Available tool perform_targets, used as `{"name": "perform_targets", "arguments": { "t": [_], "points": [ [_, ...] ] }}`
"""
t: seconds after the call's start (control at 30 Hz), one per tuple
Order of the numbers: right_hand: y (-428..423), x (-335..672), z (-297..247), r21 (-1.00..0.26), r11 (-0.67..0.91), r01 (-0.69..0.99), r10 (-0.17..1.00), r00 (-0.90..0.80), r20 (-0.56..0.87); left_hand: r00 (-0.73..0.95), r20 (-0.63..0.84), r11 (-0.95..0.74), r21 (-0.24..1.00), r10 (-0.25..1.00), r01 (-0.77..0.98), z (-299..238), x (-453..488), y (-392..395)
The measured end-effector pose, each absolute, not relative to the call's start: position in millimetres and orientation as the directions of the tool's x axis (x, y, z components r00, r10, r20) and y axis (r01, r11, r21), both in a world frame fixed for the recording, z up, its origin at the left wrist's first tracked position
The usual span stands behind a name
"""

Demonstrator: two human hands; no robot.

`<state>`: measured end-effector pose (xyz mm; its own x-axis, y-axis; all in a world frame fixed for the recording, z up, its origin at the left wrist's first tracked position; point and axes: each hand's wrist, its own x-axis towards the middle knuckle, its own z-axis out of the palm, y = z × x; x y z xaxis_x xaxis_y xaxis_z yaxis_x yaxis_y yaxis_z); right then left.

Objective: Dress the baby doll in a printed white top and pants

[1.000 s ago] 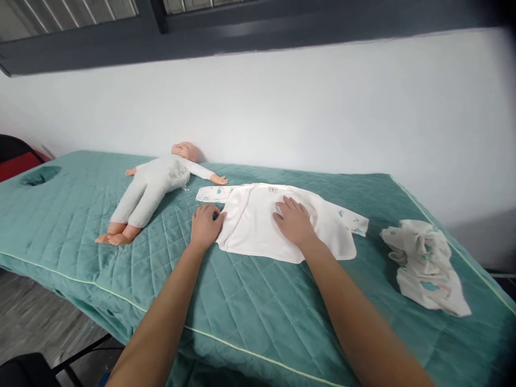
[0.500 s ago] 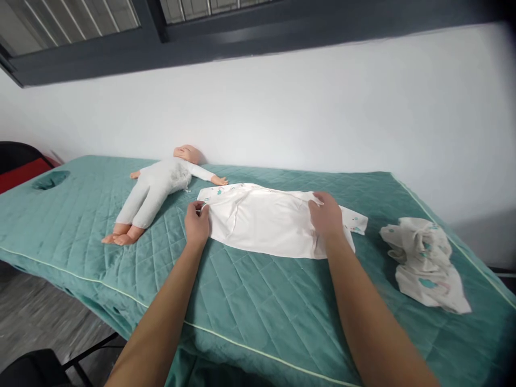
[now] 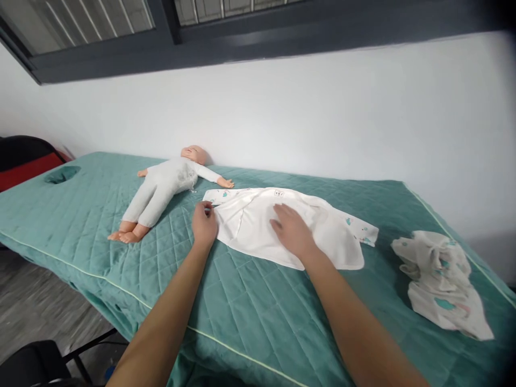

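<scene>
A white long-sleeved baby shirt (image 3: 258, 231) lies spread open on the green quilted cover, its printed sleeves stretched to both sides. My left hand (image 3: 205, 223) pinches the shirt's left edge, just below the left sleeve. Over the middle of the shirt, my right hand (image 3: 291, 228) is open with its fingers stretched out on or just above the cloth; it is slightly blurred. A baby doll (image 3: 165, 183) in a white body lies on its back to the left, one hand close to the left sleeve.
The green padded bed (image 3: 121, 269) has a face hole (image 3: 62, 174) at its far left. A crumpled printed baby garment (image 3: 443, 279) lies on the right. Behind stands a white wall (image 3: 322, 118) below a dark window frame. Chairs (image 3: 32, 156) are at the left.
My right hand has let go of the shirt's right side and moved left over its middle. The shirt's right part now lies opened out, showing the neck label. My left hand stays at the left edge.
</scene>
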<state>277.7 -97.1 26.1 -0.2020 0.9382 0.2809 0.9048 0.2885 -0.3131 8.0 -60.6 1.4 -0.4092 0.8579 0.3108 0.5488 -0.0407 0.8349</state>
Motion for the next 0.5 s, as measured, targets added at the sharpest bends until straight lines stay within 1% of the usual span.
{"name": "perform_targets", "arguments": {
  "t": [0.07,0.13,0.2,0.3,0.5],
  "points": [
    [-84,260,23,-0.229,0.349,0.909,0.933,-0.315,0.174,-0.399,0.312,-0.049,0.835,0.862,0.548,0,9,-60],
    [-66,240,22,-0.171,0.384,0.907,0.921,-0.366,0.131,-0.408,0.314,-0.055,0.844,0.857,0.534,-2,10,-60],
    [-46,221,22,-0.144,0.393,0.908,0.917,-0.375,0.137,-0.417,0.324,-0.066,0.849,0.849,0.525,-3,10,-60],
    [-22,199,23,-0.124,0.363,0.924,0.925,-0.341,0.165,-0.403,0.336,-0.087,0.848,0.851,0.524,-3,11,-60],
    [-7,190,21,-0.083,0.302,0.95,0.942,-0.283,0.182,-0.382,0.335,-0.092,0.842,0.861,0.532,-4,12,-57]
  ]
}}
